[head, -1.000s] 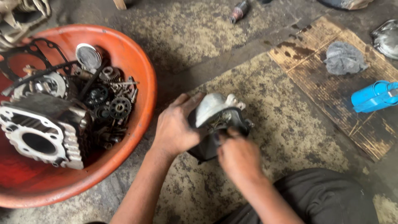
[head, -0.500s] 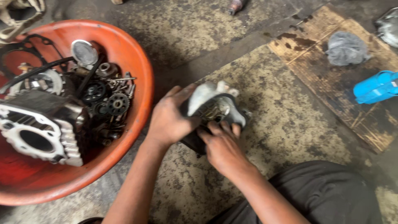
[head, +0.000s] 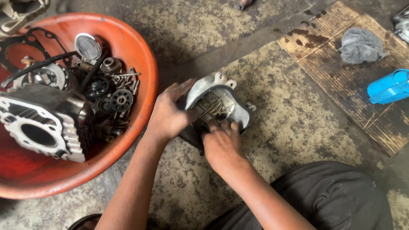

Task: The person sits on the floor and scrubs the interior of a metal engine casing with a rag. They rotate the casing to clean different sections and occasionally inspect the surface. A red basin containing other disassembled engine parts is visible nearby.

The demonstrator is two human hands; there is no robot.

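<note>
Engine cover (head: 221,102) now tipped open-side up, lengthwise upper-left to lower-right.

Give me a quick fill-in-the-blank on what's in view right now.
1. Both hands, left hand and right hand, grip the metal engine cover on the ____.
2. The gears lie inside the ____ basin.
3. The grey rag rests on the ____ board.

Missing words: floor; orange; wooden

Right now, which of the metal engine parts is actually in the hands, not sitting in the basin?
The silver engine cover on the floor: left hand grips its side, right hand reaches inside. The finned cylinder block and gears lie in the orange basin.
</note>
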